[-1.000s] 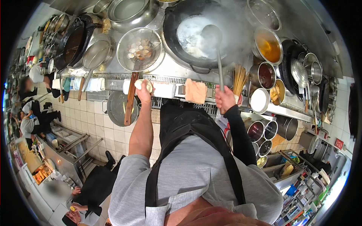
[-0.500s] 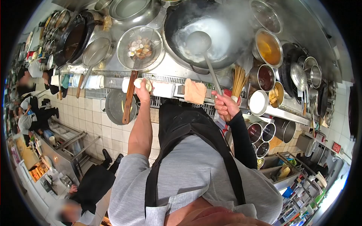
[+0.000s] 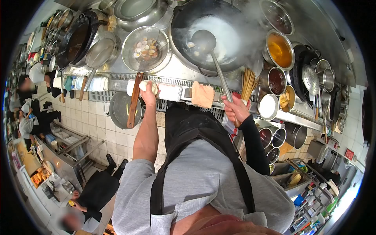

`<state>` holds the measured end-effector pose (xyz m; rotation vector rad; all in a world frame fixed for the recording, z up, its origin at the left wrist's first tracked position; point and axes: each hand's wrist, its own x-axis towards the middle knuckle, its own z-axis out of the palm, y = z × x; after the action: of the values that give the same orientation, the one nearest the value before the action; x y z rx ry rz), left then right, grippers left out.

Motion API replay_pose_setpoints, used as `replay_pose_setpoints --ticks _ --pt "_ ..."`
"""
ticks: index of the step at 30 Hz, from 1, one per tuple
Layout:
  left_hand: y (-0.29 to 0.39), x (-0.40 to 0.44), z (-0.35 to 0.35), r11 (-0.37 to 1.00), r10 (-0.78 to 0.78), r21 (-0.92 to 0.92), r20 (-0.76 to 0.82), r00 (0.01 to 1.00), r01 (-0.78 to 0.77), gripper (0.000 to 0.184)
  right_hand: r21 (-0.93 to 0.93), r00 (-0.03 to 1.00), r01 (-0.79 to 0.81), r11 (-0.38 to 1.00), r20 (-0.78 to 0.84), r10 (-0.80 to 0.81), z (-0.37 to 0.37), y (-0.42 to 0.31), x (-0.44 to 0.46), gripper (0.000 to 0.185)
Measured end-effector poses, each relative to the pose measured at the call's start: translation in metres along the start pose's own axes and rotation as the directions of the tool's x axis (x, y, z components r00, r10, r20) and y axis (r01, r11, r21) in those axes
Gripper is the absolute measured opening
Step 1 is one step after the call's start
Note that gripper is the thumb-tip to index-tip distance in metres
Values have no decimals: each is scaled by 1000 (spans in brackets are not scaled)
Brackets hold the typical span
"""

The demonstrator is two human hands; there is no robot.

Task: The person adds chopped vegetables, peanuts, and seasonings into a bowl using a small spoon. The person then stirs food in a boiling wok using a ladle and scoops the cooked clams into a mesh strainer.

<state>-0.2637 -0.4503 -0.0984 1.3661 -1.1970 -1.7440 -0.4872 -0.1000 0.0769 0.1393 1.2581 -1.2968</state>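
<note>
My right hand [image 3: 236, 108] is wrapped round the wooden grip of a long ladle [image 3: 220, 70]. The ladle's bowl hangs inside a large black wok [image 3: 181, 27], over its left half. Steaming whitish liquid [image 3: 221, 33] fills the wok, and a few clam-like pieces [image 3: 190, 44] show beside the ladle bowl. A bunched white cloth [image 3: 152, 87] is in my closed left hand [image 3: 147, 96], just right of a strainer's wooden handle [image 3: 135, 100]. That round mesh strainer [image 3: 127, 49] rests on the counter with several clams [image 3: 145, 48] in it.
Right of the wok stand a bowl of amber liquid [image 3: 279, 50], a pot of dark red sauce [image 3: 276, 81], a white-filled bowl [image 3: 268, 106] and a bamboo brush [image 3: 248, 84]. An orange cloth [image 3: 202, 94] lies on the front rail. A co-worker [image 3: 96, 188] is behind at left.
The ladle bowl has shifted slightly left and down in the wok, and clam-like pieces now show beside it. My left hand has stayed put. The co-worker's hand now holds something yellow.
</note>
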Motion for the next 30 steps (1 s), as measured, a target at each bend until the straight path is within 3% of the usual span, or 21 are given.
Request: replay_pose_setpoints --ticks 12,15,18,21,22,28,30 --pt "2 1 0 1000 -15 25 -1 1000 15 31 167 1000 -22 986 -1 22 27 2 -28 21" --pt "2 -1 2 999 -21 29 -23 1000 21 31 98 999 -9 995 -36 13 32 0 -36 21" --pt "-2 3 -2 1000 -23 11 -13 1000 23 31 187 997 -62 980 -24 67 28 -3 -46 21" --pt "-2 2 -1 1000 -6 5 -6 1000 6 31 542 980 -124 831 197 19 12 -8 -46 23" --pt "-1 0 1 1000 5 4 -16 1000 -5 31 554 986 -100 826 167 7 11 -8 -44 25" --pt "-2 2 -1 1000 0 -1 -13 1000 0 31 439 999 -4 898 37 -14 15 -19 -30 21" --pt "-3 3 -1 1000 -3 -11 -2 1000 3 32 294 999 26 955 -43 -14 20 -24 -22 21"
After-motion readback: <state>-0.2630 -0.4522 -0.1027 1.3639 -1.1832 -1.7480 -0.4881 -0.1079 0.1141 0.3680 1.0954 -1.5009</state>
